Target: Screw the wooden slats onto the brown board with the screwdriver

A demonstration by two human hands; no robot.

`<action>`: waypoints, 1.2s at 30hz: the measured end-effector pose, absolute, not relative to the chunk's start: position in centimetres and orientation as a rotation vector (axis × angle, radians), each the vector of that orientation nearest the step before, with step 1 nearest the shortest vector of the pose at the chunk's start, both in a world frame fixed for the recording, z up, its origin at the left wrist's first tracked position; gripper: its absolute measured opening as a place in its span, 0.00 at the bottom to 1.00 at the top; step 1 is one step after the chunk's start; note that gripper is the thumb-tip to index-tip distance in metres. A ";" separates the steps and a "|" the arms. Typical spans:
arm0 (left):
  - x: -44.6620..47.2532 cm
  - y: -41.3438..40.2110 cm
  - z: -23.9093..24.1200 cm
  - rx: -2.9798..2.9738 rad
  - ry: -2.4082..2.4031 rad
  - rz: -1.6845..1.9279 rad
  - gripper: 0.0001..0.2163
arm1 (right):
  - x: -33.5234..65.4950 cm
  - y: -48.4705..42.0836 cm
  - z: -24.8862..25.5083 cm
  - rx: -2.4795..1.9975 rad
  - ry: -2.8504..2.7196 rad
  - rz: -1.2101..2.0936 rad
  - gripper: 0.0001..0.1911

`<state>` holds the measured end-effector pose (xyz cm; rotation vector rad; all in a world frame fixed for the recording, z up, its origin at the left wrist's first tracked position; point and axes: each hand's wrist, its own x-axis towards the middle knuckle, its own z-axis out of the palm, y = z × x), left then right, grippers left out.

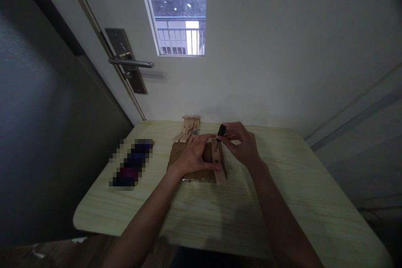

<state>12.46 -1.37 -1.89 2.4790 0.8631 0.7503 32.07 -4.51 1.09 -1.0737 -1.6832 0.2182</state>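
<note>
My right hand [244, 144] pinches the black handle of a small screwdriver [222, 130]. Its shaft points down at the pale wooden strip [221, 176], where the tip meets what looks like a screw head. A dark hole shows in the strip just below that spot. My left hand [192, 157] braces the strip, thumb on its near part and forefinger reaching toward its far end. Beneath both lies a brown cardboard piece [204, 175], partly covered by the left hand.
Several more wooden pieces [190, 122] lie behind the cardboard, with small metal screws [194, 131] on them. A pixelated dark object [133, 163] rests at the left of the pale wood-grain table [282, 201]. Behind the table stands a white door with a metal handle [132, 63].
</note>
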 end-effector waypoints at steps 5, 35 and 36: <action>12.5 -1.3 -2.0 2.482 0.865 0.763 0.46 | 31.6 -4.3 0.9 -1.054 -1.722 0.173 0.15; 12.5 -1.4 -1.9 2.472 0.874 0.760 0.45 | 31.8 -4.5 1.1 -1.026 -1.671 0.251 0.15; 12.5 -1.4 -1.9 2.474 0.873 0.759 0.45 | 31.8 -4.5 1.2 -1.010 -1.678 0.251 0.15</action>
